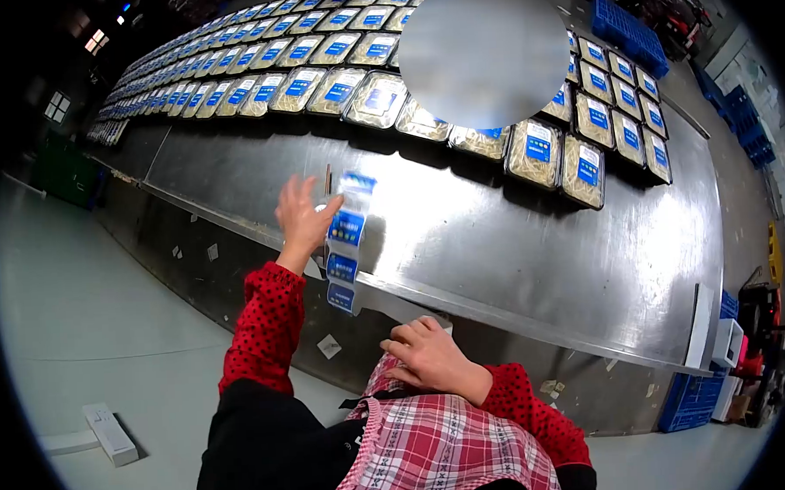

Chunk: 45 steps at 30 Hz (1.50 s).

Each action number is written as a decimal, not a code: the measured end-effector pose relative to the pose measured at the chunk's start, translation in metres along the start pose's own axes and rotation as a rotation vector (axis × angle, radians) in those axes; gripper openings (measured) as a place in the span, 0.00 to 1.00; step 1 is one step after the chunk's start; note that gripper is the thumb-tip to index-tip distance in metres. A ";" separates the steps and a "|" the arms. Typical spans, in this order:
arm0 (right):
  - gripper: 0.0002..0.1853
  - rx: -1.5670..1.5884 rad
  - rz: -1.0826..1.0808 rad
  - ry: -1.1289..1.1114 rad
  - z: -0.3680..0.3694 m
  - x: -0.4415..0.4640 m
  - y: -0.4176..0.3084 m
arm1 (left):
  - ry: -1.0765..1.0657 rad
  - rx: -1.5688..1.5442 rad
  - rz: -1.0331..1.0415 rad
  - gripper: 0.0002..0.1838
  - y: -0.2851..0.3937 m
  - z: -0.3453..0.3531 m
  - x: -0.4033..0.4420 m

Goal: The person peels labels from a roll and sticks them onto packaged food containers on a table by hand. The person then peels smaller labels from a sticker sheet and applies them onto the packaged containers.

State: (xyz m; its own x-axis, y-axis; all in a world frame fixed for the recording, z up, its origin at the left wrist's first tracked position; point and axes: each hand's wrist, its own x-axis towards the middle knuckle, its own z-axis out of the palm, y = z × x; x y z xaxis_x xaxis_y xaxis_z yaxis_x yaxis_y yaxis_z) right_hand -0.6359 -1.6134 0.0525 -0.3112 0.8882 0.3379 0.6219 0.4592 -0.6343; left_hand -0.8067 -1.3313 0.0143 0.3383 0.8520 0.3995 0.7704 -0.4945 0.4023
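Observation:
My left hand (302, 218) is over the near edge of the metal table, its fingers spread. Its thumb lies at the side of a strip of blue-and-white labels (346, 228); I cannot tell whether it is touching or sticking to it. The strip's top end is blurred above the table, and its lower end hangs past the edge. My right hand (437, 359) is in front of the checked apron (436, 436), its fingers curled in. A small whitish piece shows behind its knuckles, and whatever the fingers enclose is hidden.
Long rows of clear-lidded food trays (298, 87) with blue labels fill the table's far side. More trays (582, 171) stand at the right. A blurred disc covers part of the rows. Blue crates (629, 38) are beyond the table. A white box (110, 434) lies on the floor.

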 end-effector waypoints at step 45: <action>0.22 -0.807 1.446 0.453 -0.382 -0.759 0.207 | -0.563 -0.297 1.135 0.40 0.841 0.355 -0.300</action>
State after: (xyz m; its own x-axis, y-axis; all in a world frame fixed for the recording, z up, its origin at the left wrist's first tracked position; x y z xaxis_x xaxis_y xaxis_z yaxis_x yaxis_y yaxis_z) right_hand 0.0033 -2.1974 -0.0693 0.9099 0.4039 0.0947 0.4139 -0.8993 -0.1410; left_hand -0.0689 -1.9417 -0.0597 0.9528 -0.1459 0.2663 -0.2178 -0.9394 0.2647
